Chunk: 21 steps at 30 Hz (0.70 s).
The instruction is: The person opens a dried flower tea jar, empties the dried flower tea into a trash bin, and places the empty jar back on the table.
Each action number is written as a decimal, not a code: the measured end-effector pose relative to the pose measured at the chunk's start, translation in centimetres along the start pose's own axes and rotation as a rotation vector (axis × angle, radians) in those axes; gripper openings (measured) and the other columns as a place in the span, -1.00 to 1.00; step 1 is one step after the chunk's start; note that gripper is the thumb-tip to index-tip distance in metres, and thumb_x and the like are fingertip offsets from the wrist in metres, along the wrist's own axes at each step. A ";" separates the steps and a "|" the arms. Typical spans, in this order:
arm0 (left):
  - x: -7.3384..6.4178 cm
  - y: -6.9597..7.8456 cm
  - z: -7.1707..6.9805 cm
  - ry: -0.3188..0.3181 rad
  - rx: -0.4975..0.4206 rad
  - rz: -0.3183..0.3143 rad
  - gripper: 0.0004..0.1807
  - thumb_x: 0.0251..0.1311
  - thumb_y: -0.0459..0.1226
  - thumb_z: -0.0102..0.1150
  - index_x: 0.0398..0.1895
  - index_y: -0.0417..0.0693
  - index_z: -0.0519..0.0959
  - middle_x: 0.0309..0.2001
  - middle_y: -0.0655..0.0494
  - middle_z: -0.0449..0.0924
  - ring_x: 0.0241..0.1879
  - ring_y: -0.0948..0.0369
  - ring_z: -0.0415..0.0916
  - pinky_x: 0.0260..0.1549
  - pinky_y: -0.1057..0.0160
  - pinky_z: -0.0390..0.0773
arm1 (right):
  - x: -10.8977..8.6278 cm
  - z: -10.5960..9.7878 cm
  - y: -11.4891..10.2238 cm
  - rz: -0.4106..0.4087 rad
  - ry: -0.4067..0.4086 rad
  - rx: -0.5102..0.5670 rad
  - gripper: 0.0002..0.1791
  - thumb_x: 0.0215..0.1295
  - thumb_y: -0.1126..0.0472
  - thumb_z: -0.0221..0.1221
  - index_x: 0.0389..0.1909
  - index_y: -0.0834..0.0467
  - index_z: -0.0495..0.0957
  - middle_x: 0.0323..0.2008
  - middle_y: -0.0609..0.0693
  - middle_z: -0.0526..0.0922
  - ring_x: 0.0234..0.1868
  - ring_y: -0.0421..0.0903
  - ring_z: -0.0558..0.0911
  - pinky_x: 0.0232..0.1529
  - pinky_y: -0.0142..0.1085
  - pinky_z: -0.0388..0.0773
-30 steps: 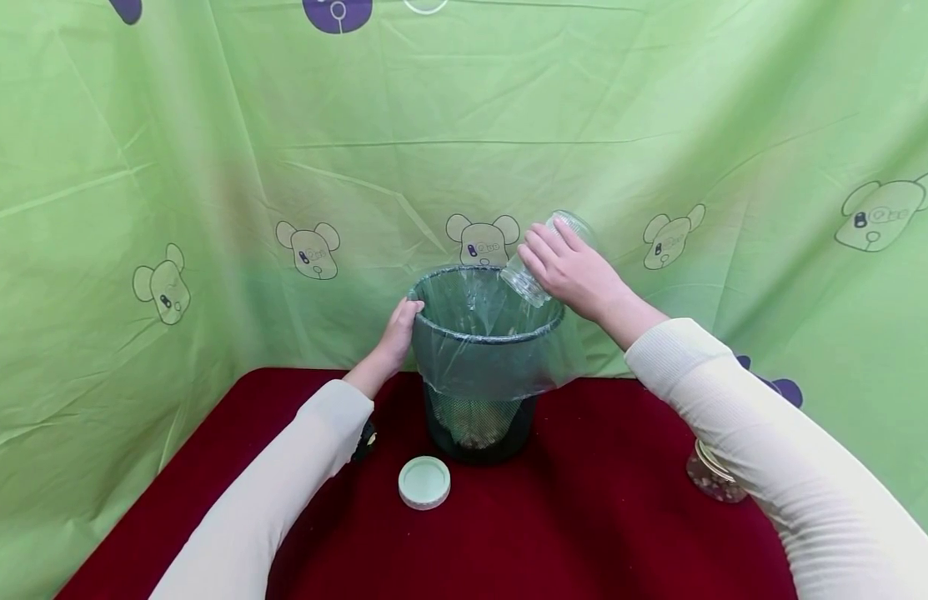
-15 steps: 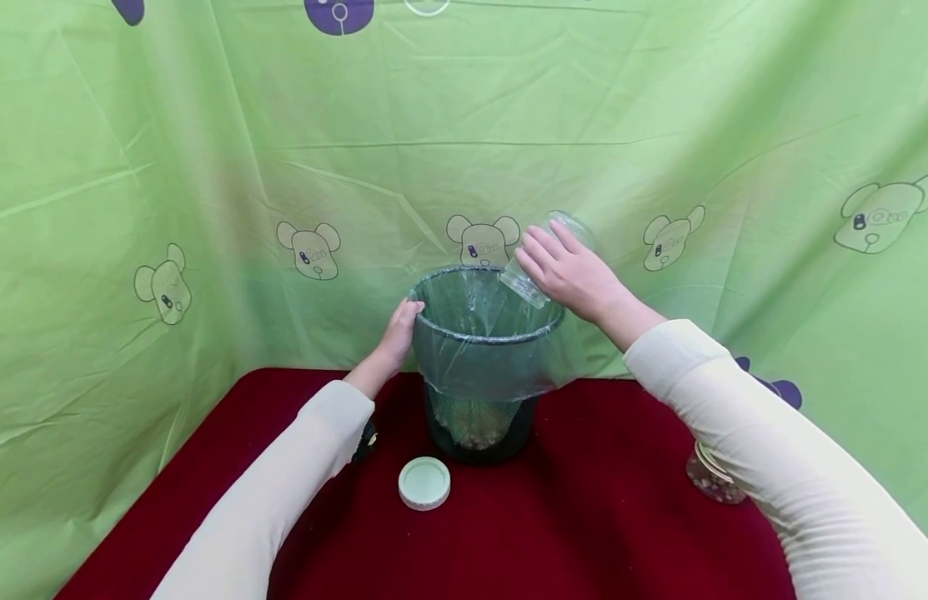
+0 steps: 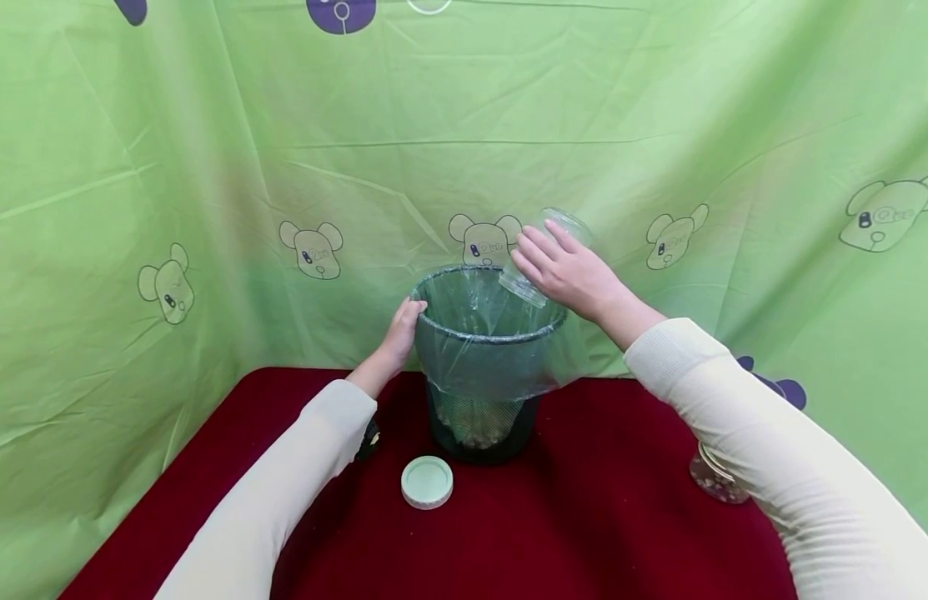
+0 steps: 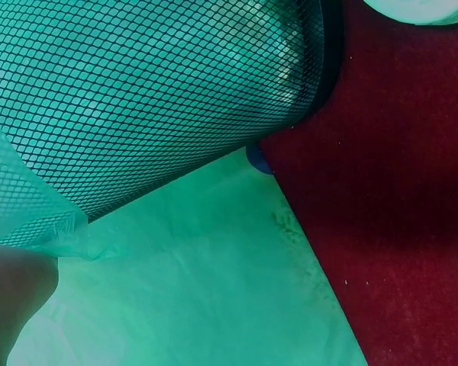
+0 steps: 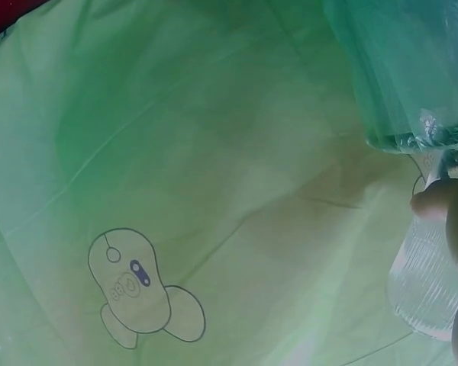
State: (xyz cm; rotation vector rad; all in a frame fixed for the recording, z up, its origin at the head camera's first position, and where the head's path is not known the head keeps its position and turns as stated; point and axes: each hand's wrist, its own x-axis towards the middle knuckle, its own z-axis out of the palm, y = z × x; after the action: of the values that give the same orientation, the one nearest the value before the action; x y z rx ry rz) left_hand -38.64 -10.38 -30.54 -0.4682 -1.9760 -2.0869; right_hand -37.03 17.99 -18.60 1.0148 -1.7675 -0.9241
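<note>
jar [image 3: 572,227], long axis slanted, mouth [image 3: 520,289] down-left

From the middle of the head view, a green cloth [image 3: 403,108] with round-eared animal faces [image 3: 317,253] hangs at twelve o'clock. One purple face [image 3: 342,12] is at eleven. A red table [image 3: 554,529] spreads at six, with a pale round lid [image 3: 427,482] on it. At four, a jar [image 3: 713,483] holds little bits.
</note>
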 end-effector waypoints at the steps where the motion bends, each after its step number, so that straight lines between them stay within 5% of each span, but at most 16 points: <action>1: 0.0 0.0 0.0 0.000 0.002 0.000 -0.39 0.21 -0.13 -0.18 0.23 -0.39 0.29 0.22 -0.29 0.29 0.18 -0.04 0.21 0.19 0.07 0.17 | 0.0 0.1 0.0 -0.004 0.010 -0.004 -0.46 0.22 0.46 0.11 0.27 0.27 0.38 0.27 0.27 0.38 0.34 0.17 0.29 0.39 0.03 -0.01; 21: -0.3 0.5 0.0 -0.020 0.005 -0.003 -0.43 0.24 -0.16 -0.21 0.21 -0.39 0.28 0.20 -0.31 0.29 0.20 -0.08 0.19 0.19 0.06 0.16 | 0.7 -0.2 0.3 -0.107 0.021 -0.081 -0.45 0.23 0.43 0.15 0.28 0.26 0.37 0.26 0.26 0.39 0.34 0.15 0.28 0.40 0.01 -0.04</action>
State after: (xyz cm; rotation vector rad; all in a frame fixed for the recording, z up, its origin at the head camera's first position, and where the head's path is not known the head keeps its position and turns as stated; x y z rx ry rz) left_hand -38.21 -10.45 -30.18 -0.4877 -1.9933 -2.0864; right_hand -37.10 17.43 -18.06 1.0710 -1.6579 -1.0400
